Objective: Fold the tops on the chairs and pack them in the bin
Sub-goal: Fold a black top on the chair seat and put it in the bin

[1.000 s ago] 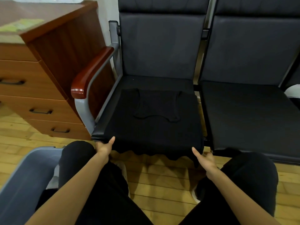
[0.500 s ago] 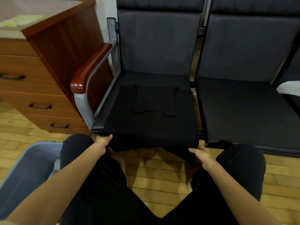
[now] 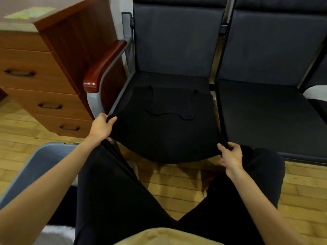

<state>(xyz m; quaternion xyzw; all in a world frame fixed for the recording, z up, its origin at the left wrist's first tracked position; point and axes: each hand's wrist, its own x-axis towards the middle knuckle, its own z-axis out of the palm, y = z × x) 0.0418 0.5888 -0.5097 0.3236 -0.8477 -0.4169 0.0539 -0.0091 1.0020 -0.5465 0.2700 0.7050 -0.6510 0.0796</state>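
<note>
The black top lies spread flat on the seat of the left chair, its hem hanging off the seat's front edge toward the person and its straps lying folded down on the body, nearer the chair's backrest. Its long axis runs front to back on that seat, neck end pointing at the backrest, hem end pointing at the person's knees. The left hand pinches the hem corner on the armrest side of the chair, thumb on top of the cloth; the right hand pinches the opposite hem corner just off the seat's front edge, fingers curled round the fabric. The step in hand looks like the first fold, hem toward neck. To do it well, both corners should lift together and level, keeping the hem taut between them so the sagging middle does not drag, then travel straight along the long axis to land square on the shoulder line. Black cloth on a black seat makes the side edges hard to read, so the top may sit slightly askew; a tug before laying would settle that. The grey bin waits on the floor, to the left of the chair and near the person's left knee.
</note>
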